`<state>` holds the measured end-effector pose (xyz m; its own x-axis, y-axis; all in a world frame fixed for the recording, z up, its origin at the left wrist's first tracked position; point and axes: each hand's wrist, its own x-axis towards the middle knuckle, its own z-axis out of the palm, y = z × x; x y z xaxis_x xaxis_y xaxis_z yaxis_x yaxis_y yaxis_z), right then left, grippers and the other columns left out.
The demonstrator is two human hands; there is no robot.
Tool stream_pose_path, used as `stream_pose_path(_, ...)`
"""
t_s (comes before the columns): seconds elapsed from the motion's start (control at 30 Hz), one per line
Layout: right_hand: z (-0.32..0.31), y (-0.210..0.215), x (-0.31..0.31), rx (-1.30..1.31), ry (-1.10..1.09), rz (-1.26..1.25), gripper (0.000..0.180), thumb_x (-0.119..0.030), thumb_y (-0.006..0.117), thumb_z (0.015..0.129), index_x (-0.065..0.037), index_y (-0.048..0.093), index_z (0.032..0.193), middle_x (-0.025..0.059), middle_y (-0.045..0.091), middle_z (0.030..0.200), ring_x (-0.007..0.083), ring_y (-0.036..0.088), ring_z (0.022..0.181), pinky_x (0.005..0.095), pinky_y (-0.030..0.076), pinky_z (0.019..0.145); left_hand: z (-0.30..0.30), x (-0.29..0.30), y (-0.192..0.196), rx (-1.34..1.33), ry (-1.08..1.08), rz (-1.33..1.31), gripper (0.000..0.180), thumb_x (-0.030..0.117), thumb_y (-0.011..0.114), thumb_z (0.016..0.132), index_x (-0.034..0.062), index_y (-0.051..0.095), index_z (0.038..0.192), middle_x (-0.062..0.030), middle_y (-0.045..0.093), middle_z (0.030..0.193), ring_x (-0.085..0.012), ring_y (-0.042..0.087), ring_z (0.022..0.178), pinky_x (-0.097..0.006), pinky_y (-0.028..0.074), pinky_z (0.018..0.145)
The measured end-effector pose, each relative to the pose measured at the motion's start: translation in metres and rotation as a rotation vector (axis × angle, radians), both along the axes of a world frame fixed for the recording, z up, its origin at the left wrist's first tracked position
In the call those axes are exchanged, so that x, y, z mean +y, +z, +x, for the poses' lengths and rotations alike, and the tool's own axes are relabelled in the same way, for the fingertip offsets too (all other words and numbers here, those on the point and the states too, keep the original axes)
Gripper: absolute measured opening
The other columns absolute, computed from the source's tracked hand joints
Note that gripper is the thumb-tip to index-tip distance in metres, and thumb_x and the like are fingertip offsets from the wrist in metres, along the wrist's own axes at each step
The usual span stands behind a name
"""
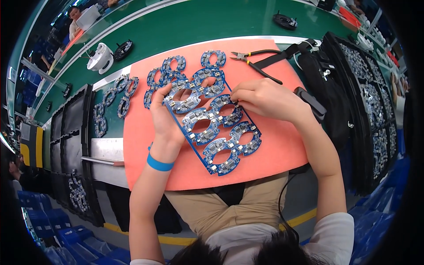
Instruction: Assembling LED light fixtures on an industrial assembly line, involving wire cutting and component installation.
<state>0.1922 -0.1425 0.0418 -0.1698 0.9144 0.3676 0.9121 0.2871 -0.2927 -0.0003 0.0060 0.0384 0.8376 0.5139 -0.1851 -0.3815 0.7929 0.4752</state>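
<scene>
A panel of blue ring-shaped circuit boards [204, 128], joined in a narrow frame, is tilted over the salmon-coloured mat [282, 152]. My left hand [164, 119] grips its left edge, the thumb on top and the other fingers beneath, partly seen through the ring holes. Bent and pressed together, the fingers of my right hand [265, 99] pinch the panel's right edge near a middle ring; the fingertips are partly hidden. Beyond the panel, more ring boards [173, 65] lie on the mat. Side cutters [258, 66] with yellow and black handles rest at the mat's far right.
Separated ring boards [124, 101] lie left of the mat. Black trays stand at the left [73, 145] and right [353, 106], both with boards in them. A black bag [324, 79] and a dark oblong device [310, 102] are on the right. A white round housing [101, 58] stands far left.
</scene>
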Motion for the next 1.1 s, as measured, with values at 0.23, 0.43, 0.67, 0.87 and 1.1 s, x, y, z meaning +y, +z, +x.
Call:
stream_pose_path(0.23, 0.002, -0.001, 0.005, 0.042, 0.017, 0.018, 0.010, -0.007, 0.061, 0.082, -0.002, 0.064, 0.091, 0.0122, 0.064, 0.085, 0.0317, 0.064, 0.078, 0.0416, 0.052, 0.072, 0.000, -0.003, 0.002, -0.052, -0.082, 0.090, 0.050, 0.032, 0.039, 0.093, -0.0050, 0.046, 0.126, -0.0286, 0.052, 0.130, -0.0391, 0.056, 0.117, -0.052, 0.052, 0.091)
stream_pose_path(0.43, 0.002, 0.010, 0.003, 0.096, -0.038, -0.154, 0.015, -0.004, 0.065, 0.075, -0.003, 0.059, 0.088, 0.0084, 0.062, 0.087, 0.0280, 0.064, 0.080, 0.0382, 0.052, 0.070, 0.000, -0.003, -0.003, -0.174, -0.186, -0.013, 0.049, 0.027, 0.039, 0.092, -0.0074, 0.051, 0.125, -0.0229, 0.058, 0.126, -0.0333, 0.057, 0.117, -0.048, 0.048, 0.098)
stream_pose_path(0.67, -0.001, -0.003, 0.005, 0.046, 0.041, -0.048, 0.013, -0.007, 0.063, 0.076, -0.002, 0.058, 0.086, 0.0132, 0.056, 0.086, 0.0315, 0.061, 0.079, 0.0412, 0.049, 0.070, -0.004, 0.001, -0.006, -0.282, -0.243, -0.028, 0.048, 0.026, 0.038, 0.093, -0.0074, 0.052, 0.124, -0.0215, 0.060, 0.123, -0.0308, 0.058, 0.114, -0.045, 0.049, 0.097)
stream_pose_path(0.87, -0.001, -0.004, 0.007, 0.101, 0.023, -0.086, 0.011, -0.009, 0.063, 0.076, -0.001, 0.057, 0.082, 0.0123, 0.055, 0.084, 0.0307, 0.060, 0.078, 0.0408, 0.049, 0.070, -0.004, 0.003, -0.007, -0.301, -0.250, -0.049, 0.047, 0.026, 0.038, 0.093, -0.0071, 0.052, 0.123, -0.0214, 0.059, 0.123, -0.0309, 0.058, 0.114, -0.046, 0.049, 0.097)
stream_pose_path(1.1, -0.008, 0.006, 0.007, 0.196, -0.066, -0.150, 0.017, -0.012, 0.066, 0.078, -0.003, 0.055, 0.086, 0.0084, 0.056, 0.085, 0.0263, 0.060, 0.076, 0.0380, 0.049, 0.067, -0.005, -0.001, -0.005, -0.146, -0.107, -0.001, 0.045, 0.026, 0.039, 0.093, -0.0040, 0.053, 0.123, -0.0189, 0.060, 0.123, -0.0304, 0.059, 0.114, -0.046, 0.048, 0.099)
